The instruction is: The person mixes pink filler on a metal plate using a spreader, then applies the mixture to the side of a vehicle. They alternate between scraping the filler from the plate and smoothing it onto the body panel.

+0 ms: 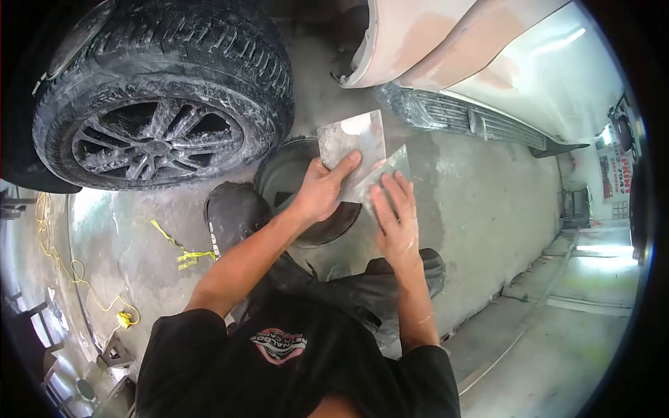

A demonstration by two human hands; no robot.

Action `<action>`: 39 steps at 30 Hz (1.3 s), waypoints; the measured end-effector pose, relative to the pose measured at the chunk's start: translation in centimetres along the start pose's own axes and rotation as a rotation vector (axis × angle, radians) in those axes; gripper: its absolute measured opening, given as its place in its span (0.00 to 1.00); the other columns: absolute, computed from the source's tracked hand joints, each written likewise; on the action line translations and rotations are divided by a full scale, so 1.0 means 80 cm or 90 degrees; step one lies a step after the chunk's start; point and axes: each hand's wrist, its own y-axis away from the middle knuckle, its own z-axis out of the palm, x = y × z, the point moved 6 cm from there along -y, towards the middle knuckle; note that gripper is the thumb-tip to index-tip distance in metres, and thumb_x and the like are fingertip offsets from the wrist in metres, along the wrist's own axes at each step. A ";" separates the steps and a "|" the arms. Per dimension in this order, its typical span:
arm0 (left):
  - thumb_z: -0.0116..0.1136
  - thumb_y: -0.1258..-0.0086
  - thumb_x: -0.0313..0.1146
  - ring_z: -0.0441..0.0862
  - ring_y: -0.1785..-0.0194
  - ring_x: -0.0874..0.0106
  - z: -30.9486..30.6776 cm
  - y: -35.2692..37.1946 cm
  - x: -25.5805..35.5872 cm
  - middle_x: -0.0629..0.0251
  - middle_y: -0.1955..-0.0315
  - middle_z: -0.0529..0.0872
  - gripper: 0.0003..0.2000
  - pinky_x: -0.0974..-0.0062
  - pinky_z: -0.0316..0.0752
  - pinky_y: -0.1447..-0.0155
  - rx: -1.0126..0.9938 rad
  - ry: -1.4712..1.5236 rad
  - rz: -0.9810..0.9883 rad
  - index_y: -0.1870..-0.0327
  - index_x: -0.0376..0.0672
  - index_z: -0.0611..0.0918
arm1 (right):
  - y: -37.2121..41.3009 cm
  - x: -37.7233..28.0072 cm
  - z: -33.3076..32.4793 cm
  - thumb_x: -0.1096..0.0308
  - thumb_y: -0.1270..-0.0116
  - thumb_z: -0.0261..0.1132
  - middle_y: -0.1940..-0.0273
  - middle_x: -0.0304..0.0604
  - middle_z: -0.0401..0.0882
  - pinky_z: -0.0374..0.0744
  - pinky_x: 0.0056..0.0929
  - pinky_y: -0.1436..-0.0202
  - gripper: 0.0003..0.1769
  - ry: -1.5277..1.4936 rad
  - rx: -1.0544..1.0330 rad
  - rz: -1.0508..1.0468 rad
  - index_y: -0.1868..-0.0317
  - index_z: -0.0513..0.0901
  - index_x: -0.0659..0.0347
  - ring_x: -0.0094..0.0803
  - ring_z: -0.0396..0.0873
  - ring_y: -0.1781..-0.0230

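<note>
Left hand (322,189) closed on the large metal plate (352,143), thumb across its face. Right hand (397,224) has its fingers stretched flat on the smaller plate (390,171); its grip can't be told. The plates overlap above the black tub (282,174), near the tyre (160,90).
</note>
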 end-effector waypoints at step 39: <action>0.68 0.27 0.36 0.87 0.51 0.69 -0.030 -0.045 -0.061 0.56 0.49 0.87 0.22 0.66 0.84 0.48 -0.017 -0.195 -0.239 0.40 0.29 0.80 | 0.540 -0.131 0.013 0.39 0.22 0.49 0.37 0.60 0.72 0.68 0.39 0.35 0.42 -0.456 -0.254 1.280 0.28 0.70 0.71 0.47 0.69 0.36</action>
